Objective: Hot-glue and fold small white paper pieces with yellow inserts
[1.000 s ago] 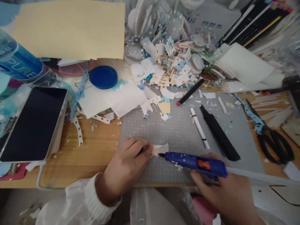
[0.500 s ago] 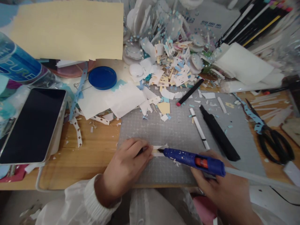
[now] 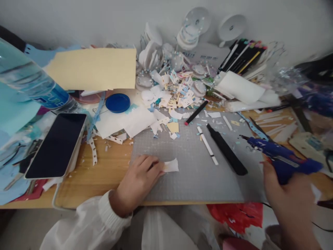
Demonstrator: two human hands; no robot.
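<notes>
My left hand (image 3: 142,178) rests on the grey cutting mat (image 3: 187,187), its fingers closed on a small white paper strip (image 3: 171,165) that sticks out to the right. At the right side my right hand (image 3: 288,194), blurred by motion, grips a blue glue gun (image 3: 275,152) whose dark nozzle points left over the mat. A black cutter-like tool (image 3: 227,149) and a white pen (image 3: 207,146) lie on the mat between the two hands.
A phone (image 3: 58,146) and a water bottle (image 3: 36,80) are at the left. Paper scraps (image 3: 179,92) pile up at the back, near a blue lid (image 3: 118,103) and a yellow sheet (image 3: 96,69). Markers (image 3: 241,57) and a white roll (image 3: 241,86) sit at back right.
My right hand has carried the glue gun away from the paper strip to the right. My left hand stays on the strip. The head view has tilted up, showing more wall.
</notes>
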